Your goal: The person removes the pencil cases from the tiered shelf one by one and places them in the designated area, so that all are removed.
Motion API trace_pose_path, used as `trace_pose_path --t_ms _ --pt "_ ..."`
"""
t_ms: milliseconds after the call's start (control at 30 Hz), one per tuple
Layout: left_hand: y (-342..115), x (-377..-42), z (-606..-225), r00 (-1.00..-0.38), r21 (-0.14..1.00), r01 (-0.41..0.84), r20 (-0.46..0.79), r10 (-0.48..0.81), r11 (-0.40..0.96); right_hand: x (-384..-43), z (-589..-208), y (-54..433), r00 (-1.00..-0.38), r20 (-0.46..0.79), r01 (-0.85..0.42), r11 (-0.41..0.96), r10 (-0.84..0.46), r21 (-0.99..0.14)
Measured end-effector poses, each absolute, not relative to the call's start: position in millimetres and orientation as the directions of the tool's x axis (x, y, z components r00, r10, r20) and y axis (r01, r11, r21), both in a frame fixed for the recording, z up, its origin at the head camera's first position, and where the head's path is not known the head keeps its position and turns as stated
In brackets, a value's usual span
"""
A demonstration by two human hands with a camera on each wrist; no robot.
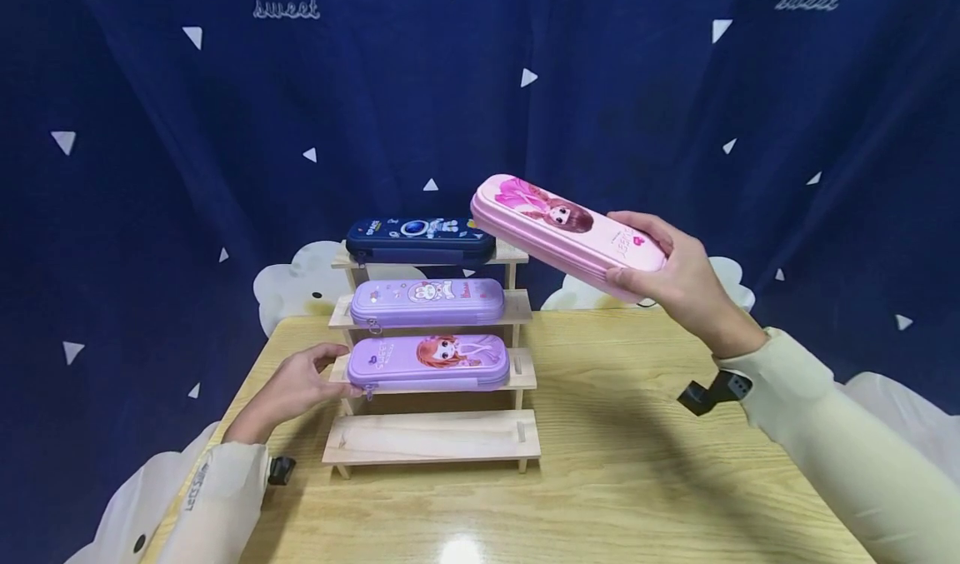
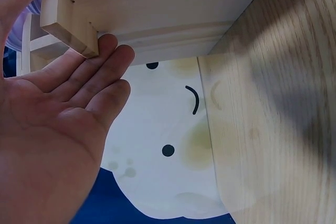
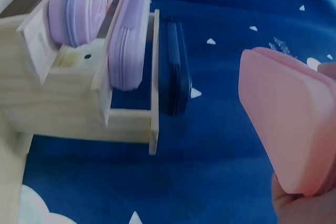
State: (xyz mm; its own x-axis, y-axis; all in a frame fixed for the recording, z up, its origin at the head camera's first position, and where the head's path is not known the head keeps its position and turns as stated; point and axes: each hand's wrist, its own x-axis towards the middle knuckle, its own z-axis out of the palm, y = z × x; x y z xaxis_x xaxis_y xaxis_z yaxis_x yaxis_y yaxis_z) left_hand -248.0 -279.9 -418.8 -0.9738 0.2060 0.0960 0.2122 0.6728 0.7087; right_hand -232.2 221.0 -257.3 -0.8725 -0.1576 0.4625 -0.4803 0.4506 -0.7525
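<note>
**Pink pencil case held up by one end**

Right of the frame's centre, the right grip (image 1: 678,277) grasps the pink pencil case (image 1: 566,232) by its right end, across its width. The case is raised above the wood-grain surface (image 1: 615,481), left end tipped up, apart from the wooden tiered stand (image 1: 431,437).

At centre left, the left grip (image 1: 300,383) holds the left end of the stand's third tier from the top, right beside the lilac girl-print case (image 1: 429,362). The lilac rabbit case (image 1: 427,301) and navy astronaut case (image 1: 420,241) rest on the tiers above.

With so much length unsupported, a firm hold and a level wrist should limit twisting. Light, even pressure would steady the stand without nudging the girl-print case.
</note>
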Motion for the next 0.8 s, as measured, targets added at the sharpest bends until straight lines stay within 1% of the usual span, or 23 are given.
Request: trace_pose_path --t_ms 167,433,700,800 --pt "-280.5 -248.3 -420.1 -0.979 0.713 0.185 0.073 0.191 0.676 -239.4 -265.2 232.0 -0.880 0.470 -0.450 0.444 -0.071 -0.775" --pt "-279.8 -248.7 -419.6 -0.978 0.705 0.194 0.083 0.192 0.682 -246.9 -288.7 253.3 -0.916 0.398 -0.333 0.469 0.043 -0.818" --pt "-279.4 -247.9 -418.9 -0.978 0.710 0.196 0.086 0.192 0.677 -253.5 -314.9 261.2 -0.918 0.371 -0.254 0.507 0.142 -0.824" --pt "-280.2 -248.1 -418.7 -0.978 0.711 0.192 0.079 0.195 0.677 -254.9 -330.9 259.5 -0.921 0.352 -0.226 0.502 0.170 -0.835"
